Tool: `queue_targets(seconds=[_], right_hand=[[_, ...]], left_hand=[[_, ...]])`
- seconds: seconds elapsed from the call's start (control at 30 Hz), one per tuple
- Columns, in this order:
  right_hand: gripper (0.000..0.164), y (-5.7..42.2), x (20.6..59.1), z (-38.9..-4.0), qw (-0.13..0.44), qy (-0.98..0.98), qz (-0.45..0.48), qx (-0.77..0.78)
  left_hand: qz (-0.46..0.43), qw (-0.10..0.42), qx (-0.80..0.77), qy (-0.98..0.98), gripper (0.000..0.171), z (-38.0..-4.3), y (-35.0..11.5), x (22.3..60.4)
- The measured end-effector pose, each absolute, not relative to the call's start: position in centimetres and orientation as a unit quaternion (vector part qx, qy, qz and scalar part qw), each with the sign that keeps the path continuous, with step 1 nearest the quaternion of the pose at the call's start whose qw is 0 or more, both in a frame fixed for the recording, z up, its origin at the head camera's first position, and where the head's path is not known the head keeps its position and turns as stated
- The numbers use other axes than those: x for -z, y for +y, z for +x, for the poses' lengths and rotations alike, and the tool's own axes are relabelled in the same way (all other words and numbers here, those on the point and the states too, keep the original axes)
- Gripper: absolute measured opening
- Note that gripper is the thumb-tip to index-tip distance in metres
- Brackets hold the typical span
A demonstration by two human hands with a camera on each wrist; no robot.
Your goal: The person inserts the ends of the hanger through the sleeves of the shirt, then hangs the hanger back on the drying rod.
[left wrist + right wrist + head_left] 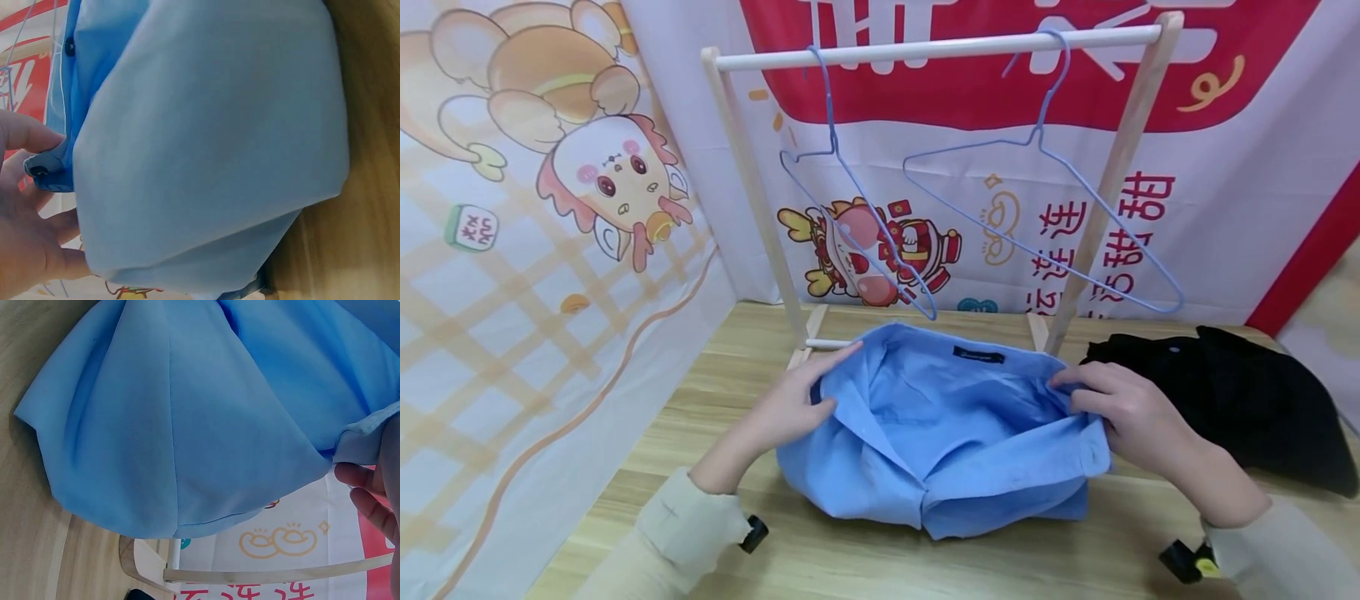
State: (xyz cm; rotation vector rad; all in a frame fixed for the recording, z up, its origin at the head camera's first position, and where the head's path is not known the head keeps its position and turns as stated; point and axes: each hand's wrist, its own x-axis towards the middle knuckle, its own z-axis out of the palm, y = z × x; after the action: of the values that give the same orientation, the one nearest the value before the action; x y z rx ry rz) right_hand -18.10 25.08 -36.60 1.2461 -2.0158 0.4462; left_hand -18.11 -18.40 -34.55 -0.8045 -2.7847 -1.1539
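Note:
A light blue cloth garment stands bunched on the table, its top spread wide, with a black label inside the back edge. At its left end my left hand grips the top edge between thumb and fingers. The left wrist view shows those fingers by a small tab with a dark button. My right hand pinches the right end of the same edge, fingers bent over the cloth. Lower down, the garment drapes in folds with a vertical seam.
Behind the garment stands a wooden rack with a white rail. Two blue wire hangers, one left and one right, hang from it. A black garment lies in a heap on the wooden table, right of my right hand.

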Motion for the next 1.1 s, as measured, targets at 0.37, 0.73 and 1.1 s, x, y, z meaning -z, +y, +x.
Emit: queue_targets(seconds=[0.37, 0.73, 1.1], right_hand=[[0.053, 25.2, 36.3, -17.7, 0.352, -0.789, 0.475, -0.167], [0.052, 25.1, 36.2, -17.6, 0.359, -0.784, 0.476, -0.172], [0.049, 25.2, 35.9, -17.8, 0.383, -0.764, 0.477, -0.207]], left_hand=[[-0.168, -0.045, 0.351, -0.92, 0.053, -19.2, -18.6, 34.8], [-0.161, 0.027, 0.312, -0.936, 0.01, -18.2, -18.6, 33.5], [-0.217, -0.073, 0.556, -0.799, 0.025, -17.1, -17.5, 32.2]])
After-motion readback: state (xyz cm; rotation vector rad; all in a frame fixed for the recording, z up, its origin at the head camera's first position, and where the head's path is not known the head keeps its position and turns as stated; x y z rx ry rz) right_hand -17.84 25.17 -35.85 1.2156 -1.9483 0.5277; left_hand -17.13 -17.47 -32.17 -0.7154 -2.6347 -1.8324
